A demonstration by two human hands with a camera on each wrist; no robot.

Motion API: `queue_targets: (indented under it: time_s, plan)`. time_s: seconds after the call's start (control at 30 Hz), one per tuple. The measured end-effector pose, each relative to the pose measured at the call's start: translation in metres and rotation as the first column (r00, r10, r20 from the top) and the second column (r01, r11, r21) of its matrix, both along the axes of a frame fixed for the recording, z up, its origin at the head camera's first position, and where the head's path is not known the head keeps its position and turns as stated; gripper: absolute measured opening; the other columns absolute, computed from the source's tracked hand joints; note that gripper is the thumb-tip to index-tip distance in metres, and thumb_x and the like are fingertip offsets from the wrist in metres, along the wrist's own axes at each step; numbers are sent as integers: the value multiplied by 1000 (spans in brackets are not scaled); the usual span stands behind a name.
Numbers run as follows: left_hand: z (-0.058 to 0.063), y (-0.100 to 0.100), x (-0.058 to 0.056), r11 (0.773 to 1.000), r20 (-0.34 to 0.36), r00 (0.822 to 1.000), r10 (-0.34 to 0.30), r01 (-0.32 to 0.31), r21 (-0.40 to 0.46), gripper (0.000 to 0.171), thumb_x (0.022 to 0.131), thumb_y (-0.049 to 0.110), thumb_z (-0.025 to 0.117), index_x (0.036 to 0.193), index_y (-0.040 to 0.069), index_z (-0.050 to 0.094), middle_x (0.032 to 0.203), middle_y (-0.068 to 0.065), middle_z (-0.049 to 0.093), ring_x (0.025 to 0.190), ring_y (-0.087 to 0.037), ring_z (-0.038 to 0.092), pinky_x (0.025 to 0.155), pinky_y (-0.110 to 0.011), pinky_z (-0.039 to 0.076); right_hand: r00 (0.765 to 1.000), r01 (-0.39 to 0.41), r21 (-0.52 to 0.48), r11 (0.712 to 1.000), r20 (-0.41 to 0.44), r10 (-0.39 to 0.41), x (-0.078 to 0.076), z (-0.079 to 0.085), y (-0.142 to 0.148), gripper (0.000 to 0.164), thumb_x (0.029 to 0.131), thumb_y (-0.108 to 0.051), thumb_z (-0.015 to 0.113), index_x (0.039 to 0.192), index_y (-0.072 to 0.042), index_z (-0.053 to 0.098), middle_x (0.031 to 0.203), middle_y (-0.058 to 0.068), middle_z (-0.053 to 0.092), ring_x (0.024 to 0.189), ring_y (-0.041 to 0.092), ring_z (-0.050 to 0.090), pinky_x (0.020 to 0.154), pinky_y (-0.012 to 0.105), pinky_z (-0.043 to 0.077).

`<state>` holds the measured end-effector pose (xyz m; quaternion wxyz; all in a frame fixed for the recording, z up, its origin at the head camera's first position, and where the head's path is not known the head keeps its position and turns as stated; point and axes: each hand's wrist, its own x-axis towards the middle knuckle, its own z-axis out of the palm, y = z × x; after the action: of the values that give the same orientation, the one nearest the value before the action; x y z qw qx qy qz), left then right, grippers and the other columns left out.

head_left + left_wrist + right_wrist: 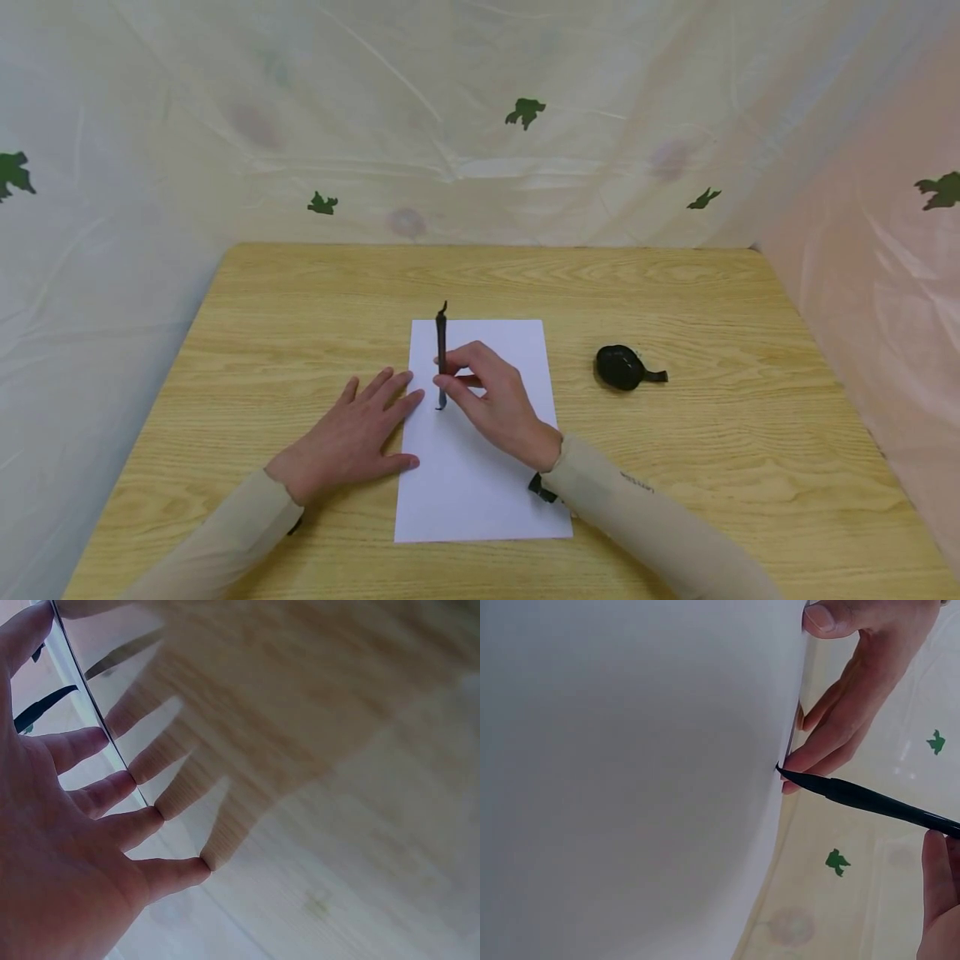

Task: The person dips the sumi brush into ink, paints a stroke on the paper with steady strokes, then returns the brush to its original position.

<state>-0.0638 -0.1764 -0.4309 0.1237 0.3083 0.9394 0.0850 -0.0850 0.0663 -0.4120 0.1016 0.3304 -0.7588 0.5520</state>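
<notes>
Upright over the white paper stands a dark calligraphy brush with a hanging loop on top. My right hand pinches its handle between thumb and fingers. In the right wrist view the pointed tip of the brush meets the paper, with a small dark spot there. My left hand lies flat with spread fingers, its fingertips and thumb on the paper's left edge. The left wrist view shows the left hand from the palm side, fingertips against the wooden tabletop.
Right of the paper sits a small glossy black dish with a short handle. The wooden table is enclosed by pale plastic sheeting with green leaf-like shapes. A black wrist device shows below the right cuff.
</notes>
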Motion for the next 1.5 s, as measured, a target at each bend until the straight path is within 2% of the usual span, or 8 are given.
queue_targets:
  time_s: [0.7, 1.5]
  plan:
    - [1, -1, 0, 1000, -18, 1000, -3, 3, 15, 88, 91, 65, 68, 158, 13, 45, 166, -14, 32, 154, -42, 25, 113, -74, 25, 1000, 15, 13, 1000, -3, -15, -1, 0, 4, 22, 95, 1, 72, 115, -5, 63, 108, 7, 64, 99, 18, 67, 86, 28, 59]
    - [0, 0, 0, 1000, 1, 1000, 2, -2, 9, 88, 91, 66, 67, 158, 14, 44, 167, -15, 30, 154, -41, 24, 114, -74, 24, 999, 51, 22, 998, -1, -51, 0, -1, 14, 24, 95, 0, 74, 115, -7, 64, 107, 5, 65, 99, 16, 67, 85, 28, 60]
